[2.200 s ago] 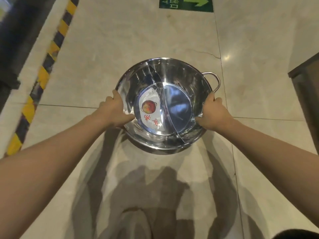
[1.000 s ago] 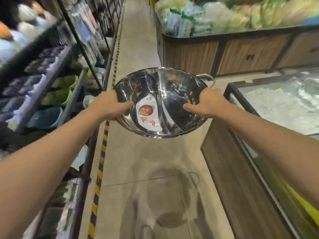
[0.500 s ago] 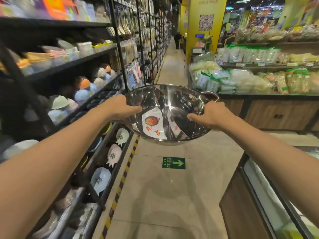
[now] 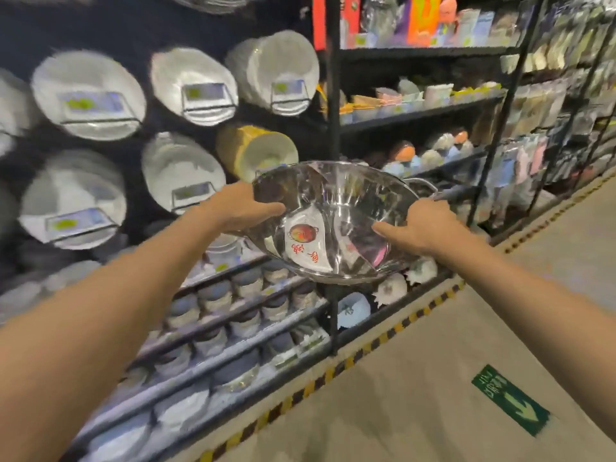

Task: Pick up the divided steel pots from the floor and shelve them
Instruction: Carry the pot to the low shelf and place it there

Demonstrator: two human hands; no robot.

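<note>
A shiny divided steel pot with a curved inner partition and a white label with red print is held in the air at chest height. My left hand grips its left rim and my right hand grips its right rim, thumb inside the bowl. A loop handle sticks out at the pot's far right side. The pot hangs in front of a dark shelving unit, tilted slightly toward me.
Stacks of white plates lean on racks at the left. Rows of bowls fill the lower shelves below the pot. Packaged goods line shelves at the right. A yellow-black floor stripe borders the shelving; a green exit arrow marks the floor.
The view has swung left from the aisle to face the shelving. The pot stays held in both hands, now raised in front of the plate and bowl shelves.
</note>
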